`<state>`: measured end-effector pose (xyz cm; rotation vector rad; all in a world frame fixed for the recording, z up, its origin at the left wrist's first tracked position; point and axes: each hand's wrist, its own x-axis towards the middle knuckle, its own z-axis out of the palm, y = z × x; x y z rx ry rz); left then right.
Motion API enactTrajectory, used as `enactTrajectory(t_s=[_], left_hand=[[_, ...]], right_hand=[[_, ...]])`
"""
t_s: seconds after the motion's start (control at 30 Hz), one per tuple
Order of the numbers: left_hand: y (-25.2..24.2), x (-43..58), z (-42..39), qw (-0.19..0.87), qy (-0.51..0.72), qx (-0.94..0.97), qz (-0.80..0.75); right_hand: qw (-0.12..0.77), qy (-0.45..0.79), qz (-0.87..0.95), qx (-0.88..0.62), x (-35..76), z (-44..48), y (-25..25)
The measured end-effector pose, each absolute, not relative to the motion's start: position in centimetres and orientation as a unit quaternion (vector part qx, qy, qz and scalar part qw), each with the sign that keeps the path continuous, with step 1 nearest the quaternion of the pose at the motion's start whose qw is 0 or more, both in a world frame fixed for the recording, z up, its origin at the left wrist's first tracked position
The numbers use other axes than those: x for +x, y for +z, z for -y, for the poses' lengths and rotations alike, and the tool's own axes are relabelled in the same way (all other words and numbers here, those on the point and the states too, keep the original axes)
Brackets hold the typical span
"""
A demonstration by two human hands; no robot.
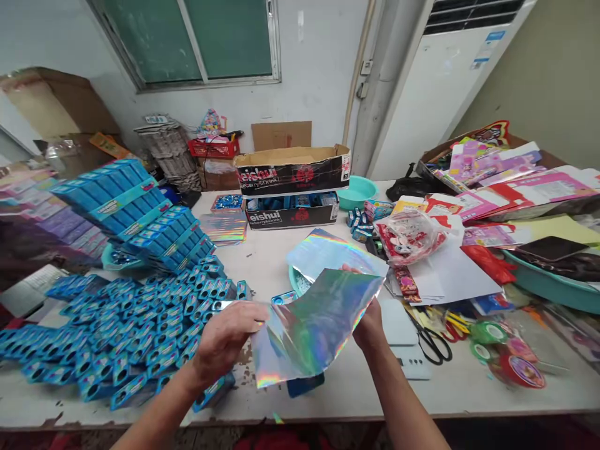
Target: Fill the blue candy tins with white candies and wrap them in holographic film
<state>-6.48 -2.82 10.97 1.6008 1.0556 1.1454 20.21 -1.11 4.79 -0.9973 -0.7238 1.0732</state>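
The left hand (234, 328) has its fingers clamped on the left edge of a shiny sheet (319, 325) above the table (349, 394); the right hand's (369, 325) grip, mostly hidden, I cannot tell; small blue boxes (135, 319) crowd leftward, stacked cartons (290, 180) beyond

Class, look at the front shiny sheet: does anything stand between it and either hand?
Nothing visible does. The left hand pinches the front sheet at its left edge. The right hand is at its right edge, partly hidden behind it, so its exact grip can't be seen.
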Motion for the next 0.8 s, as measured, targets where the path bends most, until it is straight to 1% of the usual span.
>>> enactTrajectory(t_s=[0.1, 0.23, 0.3, 0.37, 0.43, 0.5, 0.57, 0.63, 0.7, 0.8], left_hand=[[10.9, -8.5, 5.3, 0.333, 0.494, 0.689, -0.412], [10.2, -12.3, 8.1, 0.126, 0.554, 0.753, -0.331], [9.9, -14.3, 9.7, 0.027, 0.565, 0.768, -0.300], [9.7, -16.0, 11.4, -0.034, 0.566, 0.759, -0.319], [9.5, -17.2, 13.3, -0.026, 0.588, 0.725, -0.358], [9.2, -18.2, 15.1, 0.043, 0.621, 0.678, -0.390], [8.7, -19.1, 16.9, 0.106, 0.638, 0.640, -0.414], [8.0, -20.2, 18.6, 0.128, 0.641, 0.620, -0.434], [7.2, -21.2, 20.0, 0.128, 0.646, 0.607, -0.445], [6.5, -22.5, 21.5, 0.165, 0.653, 0.571, -0.470]], right_hand=[[0.698, 0.452, 0.343, -0.436, 18.8, 3.0, 5.5], [0.710, 0.421, 0.379, -0.418, 16.0, 5.8, 6.1], [0.710, 0.429, 0.385, -0.405, 14.2, 7.4, 6.3], [0.705, 0.449, 0.384, -0.392, 12.4, 9.0, 6.4], [0.696, 0.459, 0.383, -0.398, 10.9, 10.6, 6.3], [0.680, 0.473, 0.373, -0.419, 9.6, 12.0, 6.2], [0.656, 0.520, 0.338, -0.431, 8.6, 13.2, 6.2], [0.619, 0.593, 0.294, -0.423, 7.8, 14.3, 6.5], [0.566, 0.654, 0.264, -0.427, 7.0, 15.3, 6.7], [0.497, 0.689, 0.246, -0.467, 5.9, 16.5, 6.7]])
